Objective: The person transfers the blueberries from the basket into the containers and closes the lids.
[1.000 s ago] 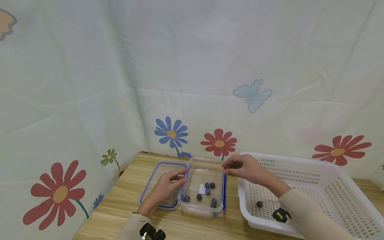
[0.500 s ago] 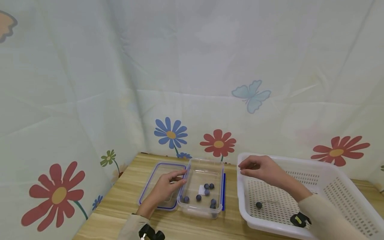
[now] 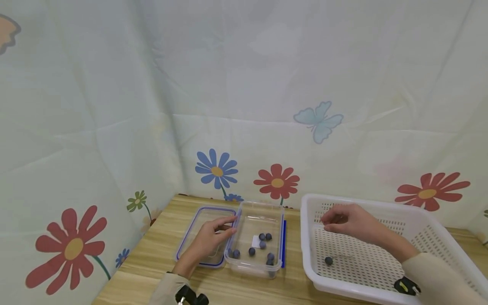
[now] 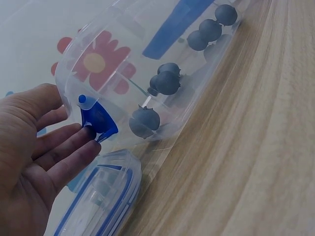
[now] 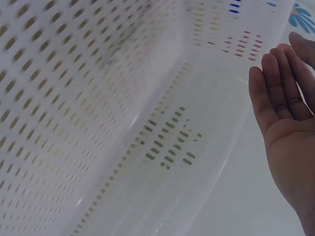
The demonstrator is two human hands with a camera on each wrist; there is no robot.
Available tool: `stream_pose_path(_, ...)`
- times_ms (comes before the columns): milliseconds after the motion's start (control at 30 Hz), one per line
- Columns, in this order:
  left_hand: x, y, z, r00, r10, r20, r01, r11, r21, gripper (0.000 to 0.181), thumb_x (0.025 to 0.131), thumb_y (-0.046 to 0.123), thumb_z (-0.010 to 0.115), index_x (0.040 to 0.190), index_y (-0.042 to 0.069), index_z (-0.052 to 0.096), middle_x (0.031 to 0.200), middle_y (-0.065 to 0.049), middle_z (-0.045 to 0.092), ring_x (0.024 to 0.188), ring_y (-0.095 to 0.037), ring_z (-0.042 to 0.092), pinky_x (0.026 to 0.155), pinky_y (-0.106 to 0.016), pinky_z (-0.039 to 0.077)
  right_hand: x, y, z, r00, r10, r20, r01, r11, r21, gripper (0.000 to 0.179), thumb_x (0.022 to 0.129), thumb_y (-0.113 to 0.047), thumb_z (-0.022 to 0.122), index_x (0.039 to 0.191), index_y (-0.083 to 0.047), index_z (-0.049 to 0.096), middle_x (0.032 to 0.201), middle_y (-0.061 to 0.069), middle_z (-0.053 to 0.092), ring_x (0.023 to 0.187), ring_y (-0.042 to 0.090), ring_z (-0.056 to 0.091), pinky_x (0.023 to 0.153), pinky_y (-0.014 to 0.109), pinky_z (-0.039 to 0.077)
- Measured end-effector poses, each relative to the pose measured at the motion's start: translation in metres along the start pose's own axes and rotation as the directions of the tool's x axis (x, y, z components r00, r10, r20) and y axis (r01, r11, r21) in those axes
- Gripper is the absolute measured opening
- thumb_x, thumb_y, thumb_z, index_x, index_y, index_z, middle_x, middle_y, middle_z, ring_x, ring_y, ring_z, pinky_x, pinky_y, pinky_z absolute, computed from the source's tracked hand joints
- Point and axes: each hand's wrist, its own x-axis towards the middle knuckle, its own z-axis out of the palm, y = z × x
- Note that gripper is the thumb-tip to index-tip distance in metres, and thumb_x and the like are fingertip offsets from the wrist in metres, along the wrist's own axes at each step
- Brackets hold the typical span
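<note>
A clear plastic food container [image 3: 263,220] with several blueberries [image 3: 252,251] inside stands on the table. My left hand [image 3: 213,237] lies at its left side. In the left wrist view its extended fingers [image 4: 69,147] touch the blue latch [image 4: 98,120] below the container's rim. Over the left part of the white basket [image 3: 307,258] hovers my right hand [image 3: 352,222], fingers loosely bent with nothing between them. Beneath it, one blueberry [image 3: 328,261] sits on the basket floor. The right wrist view shows that palm beside the basket's perforated wall [image 5: 59,98].
The container's clear lid [image 3: 198,222] with a blue seal lies to its left, partly under my left hand. A blue latch flap [image 3: 284,243] sticks out along the container's right side. The wooden table [image 3: 133,271] meets a flower-printed curtain [image 3: 244,140] behind.
My right hand has moved right, from the container's right rim to over the basket, and a little lower. The left hand and the container stay in place.
</note>
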Motion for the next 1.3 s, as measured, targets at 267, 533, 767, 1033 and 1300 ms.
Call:
stream_pose_path(267, 0.000, 0.000, 0.000, 1.000, 0.006, 0.005, -0.007, 1.000, 0.007, 0.044, 0.104, 0.021, 0.072, 0.144, 0.002, 0.066, 0.142, -0.016, 0.066, 0.115, -0.030, 0.070, 0.088, -0.027, 0.055, -0.002, 0.010, 0.005, 0.993, -0.008, 0.119, 0.010, 1.000, -0.017, 0.013, 0.096, -0.017, 0.081, 0.108, -0.013, 0.078, 0.104, 0.003, 0.076, 0.090, 0.012, 0.070, 0.078, 0.029, 0.059)
stream_pose_path(533, 0.001, 0.000, 0.000, 1.000, 0.014, 0.014, -0.014, 1.000, 0.021, 0.044, 0.105, 0.021, 0.071, 0.144, 0.002, 0.065, 0.143, -0.017, 0.065, 0.115, -0.031, 0.070, 0.089, -0.029, 0.055, -0.004, 0.014, 0.009, 0.978, 0.008, 0.207, -0.007, 1.000, -0.007, 0.013, 0.093, -0.012, 0.082, 0.105, -0.008, 0.077, 0.098, 0.000, 0.074, 0.086, 0.016, 0.068, 0.076, 0.029, 0.058)
stream_pose_path(767, 0.000, 0.002, -0.001, 1.000, 0.005, 0.011, -0.006, 1.000, 0.021, 0.045, 0.105, 0.022, 0.071, 0.144, 0.002, 0.065, 0.142, -0.016, 0.066, 0.116, -0.032, 0.070, 0.089, -0.030, 0.056, -0.005, 0.024, 0.015, 0.964, 0.031, 0.264, -0.024, 0.999, -0.031, 0.014, 0.090, -0.012, 0.085, 0.102, -0.011, 0.078, 0.092, -0.006, 0.073, 0.083, 0.013, 0.067, 0.074, 0.028, 0.057)
stream_pose_path(1033, 0.001, 0.000, 0.000, 1.000, -0.001, 0.006, 0.001, 1.000, 0.015, 0.044, 0.105, 0.021, 0.072, 0.144, 0.003, 0.066, 0.141, -0.015, 0.067, 0.116, -0.031, 0.070, 0.089, -0.030, 0.056, -0.004, 0.034, 0.021, 0.945, 0.010, 0.327, 0.000, 1.000, -0.030, 0.014, 0.087, -0.013, 0.086, 0.097, -0.013, 0.077, 0.086, -0.009, 0.073, 0.079, 0.009, 0.067, 0.071, 0.027, 0.056)
stream_pose_path(1300, 0.001, 0.000, 0.000, 1.000, 0.000, 0.007, 0.000, 1.000, 0.005, 0.044, 0.104, 0.021, 0.072, 0.144, 0.003, 0.066, 0.142, -0.016, 0.066, 0.116, -0.032, 0.069, 0.089, -0.030, 0.056, -0.004, 0.033, 0.023, 0.936, 0.028, 0.350, -0.004, 0.998, -0.070, 0.014, 0.087, -0.018, 0.087, 0.097, -0.017, 0.077, 0.088, -0.012, 0.072, 0.079, 0.006, 0.064, 0.072, 0.026, 0.054)
